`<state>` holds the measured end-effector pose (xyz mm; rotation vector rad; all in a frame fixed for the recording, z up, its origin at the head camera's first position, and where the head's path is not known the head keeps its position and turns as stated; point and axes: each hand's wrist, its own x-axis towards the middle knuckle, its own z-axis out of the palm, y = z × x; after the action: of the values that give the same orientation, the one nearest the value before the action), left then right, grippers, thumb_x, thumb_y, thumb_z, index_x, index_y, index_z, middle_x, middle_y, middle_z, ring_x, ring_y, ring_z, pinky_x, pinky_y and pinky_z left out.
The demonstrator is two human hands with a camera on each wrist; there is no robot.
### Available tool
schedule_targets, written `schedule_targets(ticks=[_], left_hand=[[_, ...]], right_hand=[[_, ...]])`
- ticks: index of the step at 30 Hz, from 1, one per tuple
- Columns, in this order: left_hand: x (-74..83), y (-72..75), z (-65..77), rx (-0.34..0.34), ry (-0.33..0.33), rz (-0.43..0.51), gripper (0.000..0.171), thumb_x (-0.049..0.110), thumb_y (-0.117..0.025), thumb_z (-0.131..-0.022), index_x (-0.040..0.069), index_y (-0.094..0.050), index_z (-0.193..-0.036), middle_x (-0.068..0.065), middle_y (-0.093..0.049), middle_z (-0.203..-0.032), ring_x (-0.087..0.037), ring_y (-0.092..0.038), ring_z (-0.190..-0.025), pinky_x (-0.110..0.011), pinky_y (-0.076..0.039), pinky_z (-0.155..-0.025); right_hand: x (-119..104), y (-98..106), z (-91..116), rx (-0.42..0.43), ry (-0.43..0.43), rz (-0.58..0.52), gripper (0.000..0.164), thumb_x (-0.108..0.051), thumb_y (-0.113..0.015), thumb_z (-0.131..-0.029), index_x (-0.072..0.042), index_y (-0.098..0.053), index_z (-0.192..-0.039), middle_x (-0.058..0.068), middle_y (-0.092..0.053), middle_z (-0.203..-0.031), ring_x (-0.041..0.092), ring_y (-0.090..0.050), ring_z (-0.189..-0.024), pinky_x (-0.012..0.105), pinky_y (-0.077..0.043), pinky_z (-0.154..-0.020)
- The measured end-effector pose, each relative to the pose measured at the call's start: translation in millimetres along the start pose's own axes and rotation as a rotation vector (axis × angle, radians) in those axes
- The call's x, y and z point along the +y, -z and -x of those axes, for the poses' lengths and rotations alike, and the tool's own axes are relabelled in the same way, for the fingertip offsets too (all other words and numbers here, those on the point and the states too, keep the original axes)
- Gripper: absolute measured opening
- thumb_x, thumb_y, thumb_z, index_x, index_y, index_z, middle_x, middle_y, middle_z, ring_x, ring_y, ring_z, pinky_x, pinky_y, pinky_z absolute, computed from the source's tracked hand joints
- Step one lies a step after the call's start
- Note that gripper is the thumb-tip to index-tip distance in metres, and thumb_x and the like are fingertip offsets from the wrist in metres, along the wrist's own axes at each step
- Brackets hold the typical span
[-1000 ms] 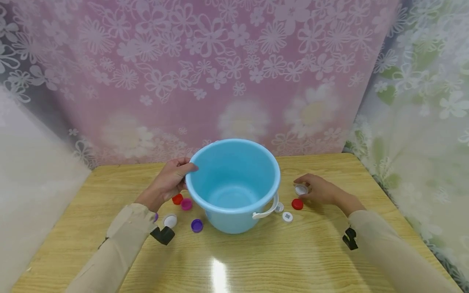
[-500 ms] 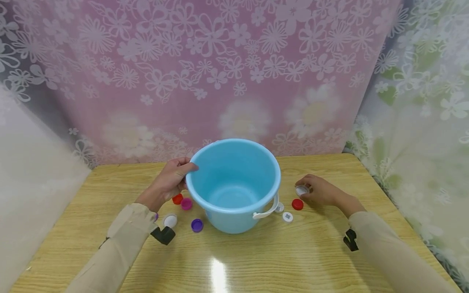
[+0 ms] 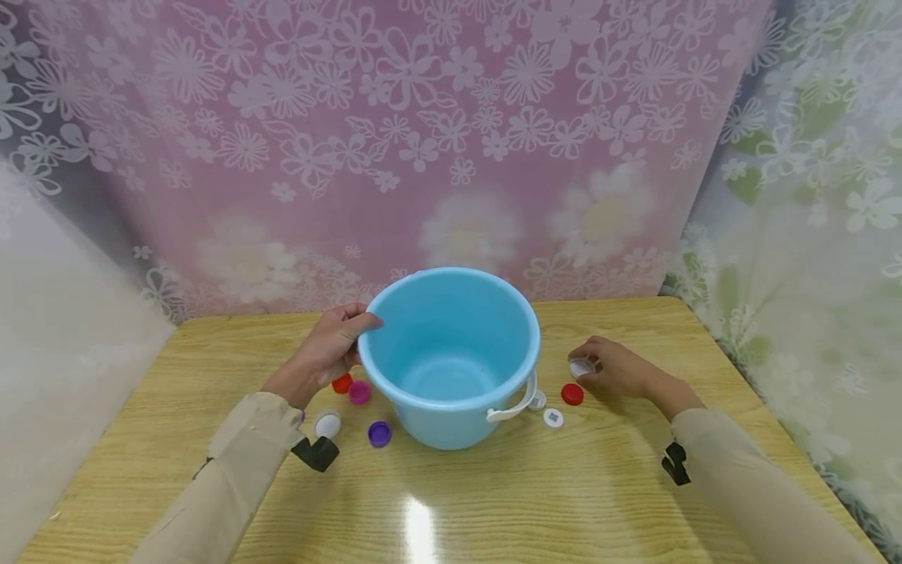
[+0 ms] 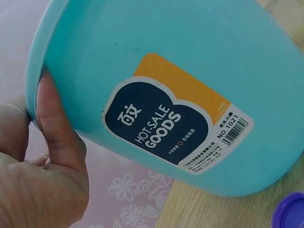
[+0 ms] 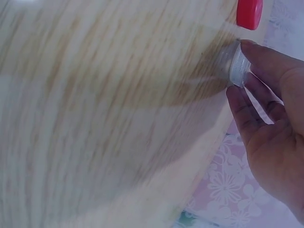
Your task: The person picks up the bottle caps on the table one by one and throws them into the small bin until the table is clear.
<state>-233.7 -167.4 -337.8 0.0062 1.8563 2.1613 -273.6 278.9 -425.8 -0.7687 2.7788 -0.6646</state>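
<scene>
A light blue bucket [image 3: 451, 427] stands at the middle of the table, tilted a little, with nothing inside it. My left hand [image 3: 328, 345] grips its rim on the left side; the left wrist view shows the bucket's wall with a dark and orange label [image 4: 156, 123]. My right hand [image 3: 620, 368], at the right, pinches a white bottle cap [image 3: 581, 366] by its edge between thumb and fingers. The right wrist view has this white cap [image 5: 239, 65] right at the tabletop. A red cap [image 3: 572, 394] lies just in front of it.
Two white caps [image 3: 553, 418] lie by the bucket's white handle [image 3: 512, 409]. Left of the bucket are an orange-red cap [image 3: 342, 383], a pink cap [image 3: 359, 392], a purple cap [image 3: 379, 434] and another white cap [image 3: 327, 425]. A flowered curtain [image 3: 451, 157] hangs behind the table.
The right hand shifts very slightly rightward with the white cap between its fingers. The left hand and the bucket stay in place.
</scene>
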Motion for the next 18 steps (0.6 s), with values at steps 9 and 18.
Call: schedule_targets(ticks=[9,18], left_hand=[[-1.7,-0.7,-2.1,0.001,0.004,0.006,0.028,0.005,-0.056,-0.089,-0.008,-0.046,-0.112,-0.016,-0.064,-0.084,-0.021,-0.069,-0.062,-0.030,-0.056,-0.053],[-1.4,-0.2,-2.3,-0.003,-0.003,0.004,0.028,0.005,-0.056,-0.089,-0.009,-0.046,-0.111,-0.018,-0.064,-0.085,-0.021,-0.069,-0.062,-0.031,-0.057,-0.054]], right_hand=[[3.1,9.2,3.9,-0.002,-0.053,-0.043,0.043,-0.015,-0.069,-0.088,0.005,-0.058,-0.124,0.015,-0.058,-0.112,0.032,-0.056,-0.101,0.045,-0.051,-0.082],[-7.9,27.4,4.0,0.045,0.008,-0.061,0.043,-0.011,-0.065,-0.091,0.007,-0.053,-0.128,0.021,-0.055,-0.123,0.037,-0.054,-0.108,0.047,-0.050,-0.087]])
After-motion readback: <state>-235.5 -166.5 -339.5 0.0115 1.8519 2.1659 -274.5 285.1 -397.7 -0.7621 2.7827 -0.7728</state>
